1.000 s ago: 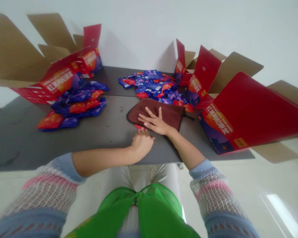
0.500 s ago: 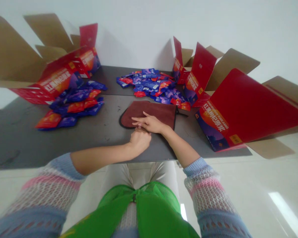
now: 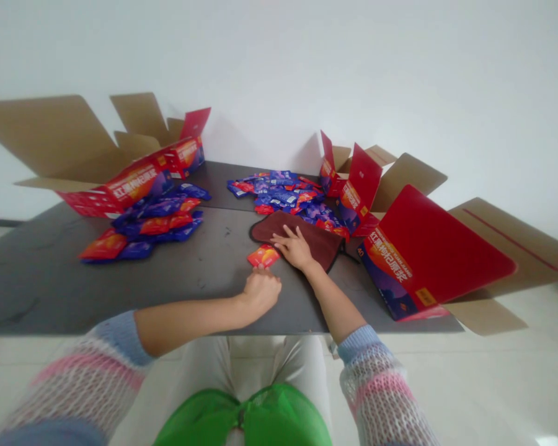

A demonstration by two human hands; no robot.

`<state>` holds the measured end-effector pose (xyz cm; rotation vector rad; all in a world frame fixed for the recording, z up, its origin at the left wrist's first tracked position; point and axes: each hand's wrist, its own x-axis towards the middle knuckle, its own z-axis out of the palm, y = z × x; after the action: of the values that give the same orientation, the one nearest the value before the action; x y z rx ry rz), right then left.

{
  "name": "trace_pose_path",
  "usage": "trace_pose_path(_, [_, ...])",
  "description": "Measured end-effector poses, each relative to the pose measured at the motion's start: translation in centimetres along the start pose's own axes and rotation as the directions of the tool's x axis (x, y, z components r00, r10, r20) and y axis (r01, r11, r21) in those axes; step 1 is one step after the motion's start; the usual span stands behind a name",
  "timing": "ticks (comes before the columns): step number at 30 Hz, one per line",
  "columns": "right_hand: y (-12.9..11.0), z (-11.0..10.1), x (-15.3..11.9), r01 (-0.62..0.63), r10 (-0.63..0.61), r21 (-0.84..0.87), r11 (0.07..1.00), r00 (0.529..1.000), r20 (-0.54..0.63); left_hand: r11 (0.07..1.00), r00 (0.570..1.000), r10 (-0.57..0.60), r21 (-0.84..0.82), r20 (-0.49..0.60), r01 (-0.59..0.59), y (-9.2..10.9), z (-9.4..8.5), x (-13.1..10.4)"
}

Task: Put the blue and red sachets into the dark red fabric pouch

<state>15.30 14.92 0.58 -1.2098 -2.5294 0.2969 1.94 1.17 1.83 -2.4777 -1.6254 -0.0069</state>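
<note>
My left hand (image 3: pixel 261 290) is closed, its fingers pinching the near edge of a red-orange sachet (image 3: pixel 263 256) on the grey table. My right hand (image 3: pixel 296 247) lies with fingers spread on a brown cloth pouch (image 3: pixel 314 235) with black edging, just right of the sachet. The pouch lies slanted, its rounded end to the left and a dark cord at its right. Behind it spreads a heap of blue and red sachets (image 3: pixel 283 193). Another pile of blue and red sachets (image 3: pixel 151 222) lies to the left.
Open red printed cartons stand on the table (image 3: pixel 181 291): a large one (image 3: pixel 134 184) at the left with a smaller one (image 3: pixel 187 155) behind it. At the right are a near carton (image 3: pixel 395 272) and two more behind. A white wall rises at the back.
The red-orange sachet now shows in my left hand, out from beside the pouch. The pouch has turned and sits farther from my left hand. My view has tilted up.
</note>
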Motion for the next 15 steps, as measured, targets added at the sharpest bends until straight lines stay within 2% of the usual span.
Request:
trace_pose_path(3, [-1.3,0.0,-0.8,0.1,-0.103,0.08,0.992,0.994,0.03,1.0,1.0,0.007,-0.016,0.011,-0.006,0.0,-0.1,0.1])
trace_pose_path(6, [-2.8,0.2,-1.6,0.245,-0.291,0.266,0.932,0.945,0.149,0.999,0.996,0.0,-0.051,0.09,0.005,0.0,-0.5,0.3])
trace_pose_path(8, [-3.5,0.4,-1.9,0.274,-0.352,0.347,0.897,0.917,0.187,0.997,0.99,0.01,-0.078,0.141,0.001,0.0,-0.8,0.3])
trace_pose_path(11, [-3.6,0.6,-1.6,0.249,-0.309,0.307,0.919,0.936,0.166,0.998,0.992,0.024,-0.069,0.122,-0.016,0.0,-1.0,0.3])
trace_pose_path(15, [-2.4,1.0,-0.6,0.097,-0.115,0.142,0.985,0.985,0.125,0.999,0.998,0.008,-0.04,0.07,-0.005,-0.1,-0.3,0.3])
